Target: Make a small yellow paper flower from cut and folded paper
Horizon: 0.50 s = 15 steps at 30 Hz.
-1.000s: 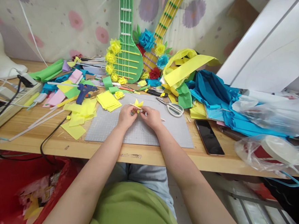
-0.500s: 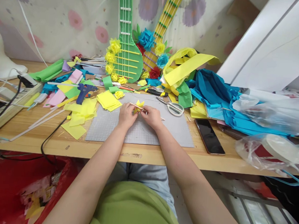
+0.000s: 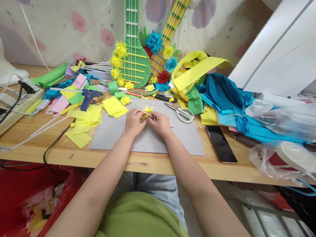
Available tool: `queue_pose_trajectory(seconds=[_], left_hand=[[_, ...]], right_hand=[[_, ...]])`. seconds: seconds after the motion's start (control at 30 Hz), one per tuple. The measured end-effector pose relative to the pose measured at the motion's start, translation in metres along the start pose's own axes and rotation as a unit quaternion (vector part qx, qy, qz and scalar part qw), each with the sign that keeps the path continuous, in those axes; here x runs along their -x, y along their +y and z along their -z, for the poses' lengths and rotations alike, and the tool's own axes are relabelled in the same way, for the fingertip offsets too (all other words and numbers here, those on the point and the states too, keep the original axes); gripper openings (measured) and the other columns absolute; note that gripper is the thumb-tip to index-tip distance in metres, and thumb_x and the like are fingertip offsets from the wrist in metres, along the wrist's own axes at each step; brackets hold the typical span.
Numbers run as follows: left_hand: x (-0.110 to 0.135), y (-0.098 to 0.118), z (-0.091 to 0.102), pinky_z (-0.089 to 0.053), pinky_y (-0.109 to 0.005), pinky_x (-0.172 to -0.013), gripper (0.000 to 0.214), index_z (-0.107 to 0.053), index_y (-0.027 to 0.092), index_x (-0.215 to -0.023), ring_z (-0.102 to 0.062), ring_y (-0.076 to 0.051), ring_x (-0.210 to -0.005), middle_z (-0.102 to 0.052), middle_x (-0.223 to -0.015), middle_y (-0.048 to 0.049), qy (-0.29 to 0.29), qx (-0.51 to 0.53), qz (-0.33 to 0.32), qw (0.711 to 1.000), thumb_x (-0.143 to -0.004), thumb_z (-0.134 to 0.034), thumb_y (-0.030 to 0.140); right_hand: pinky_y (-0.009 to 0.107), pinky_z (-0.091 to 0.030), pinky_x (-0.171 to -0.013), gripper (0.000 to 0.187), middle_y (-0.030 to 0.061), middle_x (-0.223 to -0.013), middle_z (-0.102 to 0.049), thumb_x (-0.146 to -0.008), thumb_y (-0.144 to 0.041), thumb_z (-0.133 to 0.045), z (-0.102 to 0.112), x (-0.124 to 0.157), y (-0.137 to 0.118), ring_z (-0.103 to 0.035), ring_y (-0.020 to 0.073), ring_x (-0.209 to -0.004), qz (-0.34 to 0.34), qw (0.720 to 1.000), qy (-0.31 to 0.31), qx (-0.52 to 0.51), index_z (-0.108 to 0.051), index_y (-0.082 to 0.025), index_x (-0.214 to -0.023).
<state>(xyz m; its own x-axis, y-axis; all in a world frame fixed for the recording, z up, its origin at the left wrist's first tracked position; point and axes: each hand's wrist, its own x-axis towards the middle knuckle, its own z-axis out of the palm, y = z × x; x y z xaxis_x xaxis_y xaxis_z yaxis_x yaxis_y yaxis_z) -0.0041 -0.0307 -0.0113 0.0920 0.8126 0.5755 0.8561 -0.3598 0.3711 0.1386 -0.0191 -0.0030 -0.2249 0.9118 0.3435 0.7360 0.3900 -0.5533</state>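
Note:
Over the grey cutting mat point(image 3: 172, 139), my left hand point(image 3: 133, 122) and my right hand point(image 3: 161, 123) are both closed, pinching a small yellow paper flower piece point(image 3: 147, 111) between them. A thin wooden stick point(image 3: 147, 114) runs across the yellow piece from my left fingers towards my right hand. A stack of yellow paper squares point(image 3: 114, 105) lies just left of my left hand. White-handled scissors point(image 3: 182, 113) rest on the mat to the right of my right hand.
A blue glue gun point(image 3: 90, 95) and loose coloured paper lie at the left. Green and yellow paper guitars point(image 3: 132, 55) with paper flowers lean at the back. A phone point(image 3: 221, 144) and plastic bags sit right. A power strip point(image 3: 9, 108) and cables are far left.
Both hands have shifted slightly away from me on the mat, and the yellow piece has turned a little around the stick.

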Motion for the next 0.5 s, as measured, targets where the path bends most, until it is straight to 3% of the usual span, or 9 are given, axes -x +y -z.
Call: queue_pose_trajectory(seconds=[0.5], left_hand=[[0.0001, 0.0022, 0.0023, -0.037, -0.038, -0.083, 0.017, -0.061, 0.021, -0.086, -0.051, -0.024, -0.092, -0.060, -0.092, -0.0068, 0.014, 0.000, -0.011, 1.000, -0.068, -0.058, 0.019]], right_hand=[[0.023, -0.035, -0.061, 0.022, -0.0002, -0.075, -0.065, -0.076, -0.029, -0.047, -0.0007, -0.0001, 0.0005, -0.054, 0.0124, -0.064, 0.001, 1.000, 0.008, -0.006, -0.065, -0.022, -0.086]])
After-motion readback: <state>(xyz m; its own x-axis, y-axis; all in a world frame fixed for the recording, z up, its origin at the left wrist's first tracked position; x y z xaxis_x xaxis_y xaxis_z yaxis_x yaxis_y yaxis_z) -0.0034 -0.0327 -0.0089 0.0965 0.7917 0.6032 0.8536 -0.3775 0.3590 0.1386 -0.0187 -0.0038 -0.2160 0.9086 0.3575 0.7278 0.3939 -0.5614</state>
